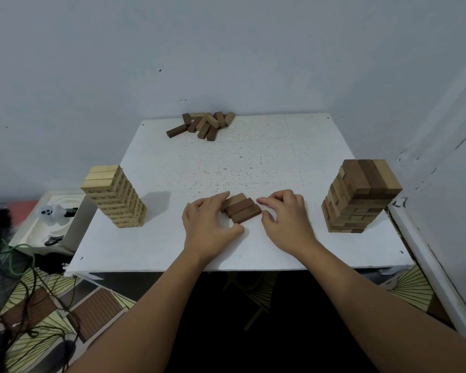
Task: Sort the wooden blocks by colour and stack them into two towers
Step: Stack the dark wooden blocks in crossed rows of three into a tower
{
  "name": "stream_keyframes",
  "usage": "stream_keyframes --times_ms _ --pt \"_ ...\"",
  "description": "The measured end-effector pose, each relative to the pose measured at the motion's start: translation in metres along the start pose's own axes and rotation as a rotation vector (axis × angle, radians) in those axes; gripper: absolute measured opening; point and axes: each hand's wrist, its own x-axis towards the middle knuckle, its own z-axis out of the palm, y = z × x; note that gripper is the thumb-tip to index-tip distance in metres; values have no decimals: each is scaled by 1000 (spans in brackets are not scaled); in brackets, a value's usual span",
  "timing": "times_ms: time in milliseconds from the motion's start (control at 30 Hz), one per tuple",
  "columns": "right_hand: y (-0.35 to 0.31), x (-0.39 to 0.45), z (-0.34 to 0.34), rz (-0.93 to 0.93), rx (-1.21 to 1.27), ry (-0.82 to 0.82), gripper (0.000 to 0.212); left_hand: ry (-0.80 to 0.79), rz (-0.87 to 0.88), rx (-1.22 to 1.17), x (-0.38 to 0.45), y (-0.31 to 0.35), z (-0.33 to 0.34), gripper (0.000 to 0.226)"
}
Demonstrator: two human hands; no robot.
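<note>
Three dark brown blocks [242, 208] lie side by side flat on the white table [253, 162], near its front middle. My left hand [209, 224] curls around their left end, fingers and thumb touching them. Just right of the blocks, my right hand [284, 219] rests on the table with fingers bent, apart from them or barely touching. A tall tower of light blocks [116, 196] stands at the left edge. At the right edge rises a tower of mixed brown and light blocks [358, 196]. A loose pile of brown and light blocks [202, 125] lies at the back.
The table stands in a corner, with walls behind and to the right. Left of the table sits a white tray [48, 227] with small objects. Cables [19, 265] and a patterned floor mat [38, 319] lie below at the left.
</note>
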Motion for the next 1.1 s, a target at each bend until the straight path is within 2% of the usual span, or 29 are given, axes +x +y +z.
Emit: stream_keyframes --times_ms 167,500,733,967,1100 --pt "-1 -2 1 -36 13 15 33 5 -70 -63 1 -4 -4 96" --pt "-2 -3 -1 -29 22 -11 29 -35 -24 -127 2 -3 -15 85" --pt "-2 -2 -1 -18 31 -11 30 -95 -70 -210 6 -10 -22 91" --pt "-3 -2 -3 9 38 -18 12 -81 -89 -198 9 -14 -20 84" --pt "-5 -3 -3 2 27 -18 9 -76 -85 -204 8 -14 -21 84"
